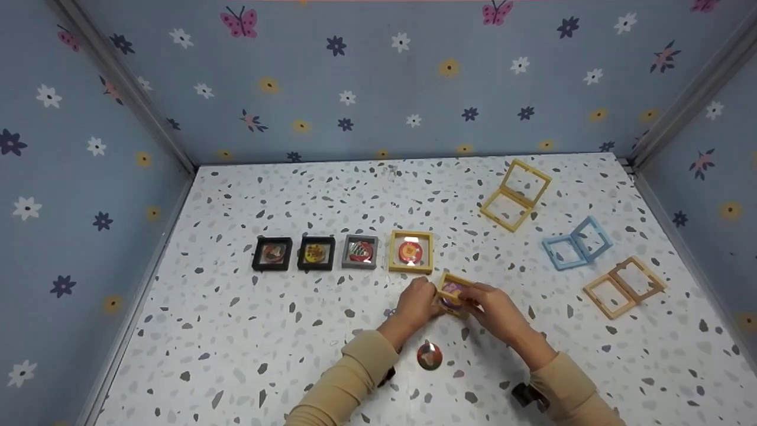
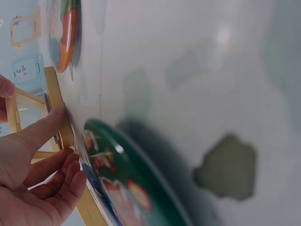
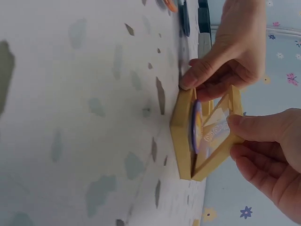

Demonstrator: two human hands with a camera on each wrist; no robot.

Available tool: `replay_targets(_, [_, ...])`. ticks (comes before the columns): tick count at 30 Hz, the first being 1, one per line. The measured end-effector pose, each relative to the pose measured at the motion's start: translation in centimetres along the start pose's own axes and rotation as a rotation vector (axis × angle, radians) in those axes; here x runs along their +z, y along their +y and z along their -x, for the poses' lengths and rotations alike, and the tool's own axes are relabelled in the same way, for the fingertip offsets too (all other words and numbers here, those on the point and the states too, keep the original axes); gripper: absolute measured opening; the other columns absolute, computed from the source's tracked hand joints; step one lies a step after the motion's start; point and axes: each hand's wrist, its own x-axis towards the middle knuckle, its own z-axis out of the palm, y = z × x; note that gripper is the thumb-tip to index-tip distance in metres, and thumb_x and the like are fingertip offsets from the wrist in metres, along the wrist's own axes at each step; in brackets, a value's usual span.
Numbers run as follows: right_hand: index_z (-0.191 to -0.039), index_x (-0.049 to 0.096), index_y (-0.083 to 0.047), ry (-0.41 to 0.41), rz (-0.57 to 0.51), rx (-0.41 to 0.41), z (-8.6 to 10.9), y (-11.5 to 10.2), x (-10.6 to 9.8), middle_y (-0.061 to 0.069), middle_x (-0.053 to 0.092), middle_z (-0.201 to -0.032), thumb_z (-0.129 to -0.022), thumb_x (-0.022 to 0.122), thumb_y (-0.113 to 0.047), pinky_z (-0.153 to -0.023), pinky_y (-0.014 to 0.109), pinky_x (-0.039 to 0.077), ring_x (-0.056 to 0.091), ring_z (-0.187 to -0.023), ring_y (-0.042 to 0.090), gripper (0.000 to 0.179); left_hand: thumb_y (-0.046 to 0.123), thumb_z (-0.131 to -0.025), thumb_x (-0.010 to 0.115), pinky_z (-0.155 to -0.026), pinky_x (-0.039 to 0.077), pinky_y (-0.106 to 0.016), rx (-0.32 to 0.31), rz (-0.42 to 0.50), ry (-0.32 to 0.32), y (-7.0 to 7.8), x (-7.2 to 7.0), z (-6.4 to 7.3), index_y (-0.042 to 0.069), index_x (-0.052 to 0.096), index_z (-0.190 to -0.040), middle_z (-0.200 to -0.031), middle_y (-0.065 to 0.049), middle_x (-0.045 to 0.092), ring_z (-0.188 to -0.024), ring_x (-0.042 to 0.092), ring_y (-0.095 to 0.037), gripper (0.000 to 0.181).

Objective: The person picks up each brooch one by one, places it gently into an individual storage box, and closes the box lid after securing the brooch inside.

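Propping a yellow hinged display frame [image 3: 181, 146] partway open on the bench [image 1: 236, 343], a person's right hand [image 1: 498, 312] pinches the lid, its grip closed, thumb against fingers; the left hand [image 1: 416, 303] holds the base's end in a similar pinch. Inside the frame sits a round purple badge [image 3: 195, 128]. Beyond and left of it stand a closed yellow frame [image 1: 410, 270], a grey frame [image 1: 359, 265] and two black frames [image 1: 272, 267]; to its right, unfolded blue [image 1: 579, 248] and tan frames [image 1: 623, 286]; on its near side, a loose badge [image 1: 429, 357].
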Motion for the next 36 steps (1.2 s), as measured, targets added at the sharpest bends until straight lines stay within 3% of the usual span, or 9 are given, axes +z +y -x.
replay_targets(5, [-0.085,0.065,-0.006,-0.006,0.010,-0.017,0.3,0.1,0.7,0.005,0.061,-0.083,-0.072,0.068,0.003,-0.063,0.028,0.049,0.059,-0.074,0.017,0.016,0.023,-0.068,0.074,-0.059,0.041,-0.027,0.011,-0.001,0.013,0.0,0.0,0.0,0.003,0.061,-0.075,-0.072,-0.001,0.046,-0.065,0.044,-0.014,0.025])
replay_targets(15, [-0.085,0.066,-0.008,-0.106,0.037,0.062,0.3,0.4,1.7,-0.001,0.060,-0.079,-0.072,0.070,-0.007,-0.062,0.025,0.047,0.056,-0.070,0.011,0.014,0.026,-0.072,0.071,-0.062,0.041,-0.026,-0.001,-0.023,0.001,0.1,0.0,0.0,0.004,0.061,-0.078,-0.073,-0.001,0.045,-0.068,0.044,-0.013,0.025])
replay_targets(26, [-0.078,0.064,-0.006,-0.085,0.062,0.003,0.2,0.3,2.0,-0.001,0.055,-0.074,-0.073,0.070,-0.006,-0.054,0.025,0.043,0.051,-0.063,0.011,0.007,0.025,-0.068,0.074,-0.061,0.041,-0.028,0.015,-0.046,0.030,0.1,-0.1,0.1,0.003,0.061,-0.076,-0.071,-0.002,0.044,-0.066,0.044,-0.015,0.027])
replay_targets(36, [-0.081,0.064,-0.008,-0.165,0.112,0.027,-0.1,-0.2,1.8,-0.001,0.057,-0.077,-0.076,0.066,-0.007,-0.056,0.026,0.045,0.054,-0.066,0.013,0.006,0.026,-0.069,0.074,-0.064,0.042,-0.028,-0.023,-0.031,-0.011,0.4,-0.1,0.1,0.003,0.062,-0.085,-0.075,-0.002,0.047,-0.069,0.045,-0.014,0.030])
